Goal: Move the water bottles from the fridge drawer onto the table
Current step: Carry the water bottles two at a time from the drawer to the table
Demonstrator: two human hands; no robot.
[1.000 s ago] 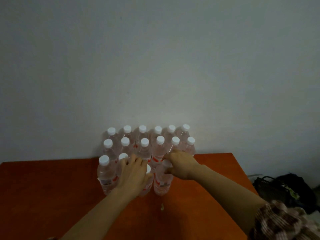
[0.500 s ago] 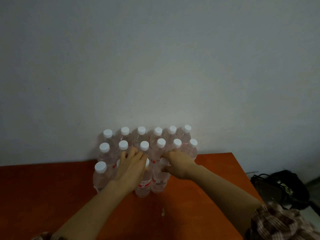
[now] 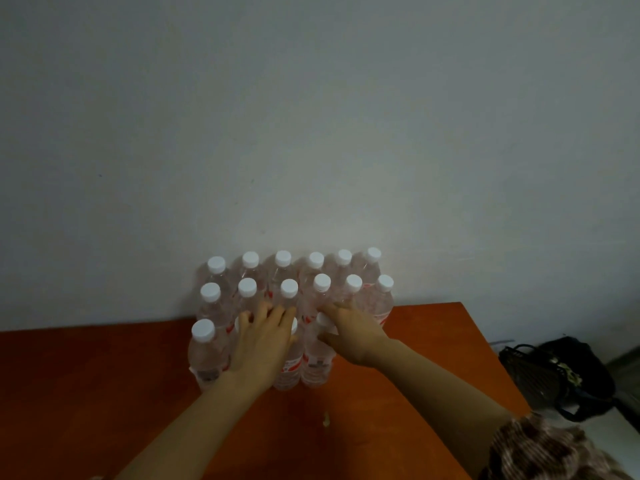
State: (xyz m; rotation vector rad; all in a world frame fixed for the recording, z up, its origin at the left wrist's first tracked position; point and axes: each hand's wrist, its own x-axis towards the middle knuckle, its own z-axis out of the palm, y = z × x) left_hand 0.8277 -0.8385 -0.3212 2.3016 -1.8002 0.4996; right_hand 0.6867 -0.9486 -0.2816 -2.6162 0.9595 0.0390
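Over the last second both hands have shoved the front row back, so it now stands tight against the second row. The left hand's (image 3: 263, 341) fingers (image 3: 264, 311) lie splayed and fairly straight across the tops of two front bottles, pressing rather than gripping. The right hand (image 3: 349, 332) has thumb and fingers pinched round the cap and neck of the end bottle (image 3: 317, 363), which stands upright on the orange-brown table (image 3: 104, 393). The water bottles (image 3: 284, 271) stand in a block of three rows, the back row against the wall (image 3: 311, 133); the fridge drawer is out of view. The likely trouble is tipping: these are tall, narrow bottles pushed from high up, so a hard nudge could topple one into its neighbours, and a careless withdrawal of either hand could drag a cap along. The block's right end sits fairly near the table's right edge, beyond which a black bag (image 3: 554, 372) lies on the floor. The front row stops short there, leaving places for more. Broad open tabletop lies to the left and in front, apart from a small scrap (image 3: 326, 419).
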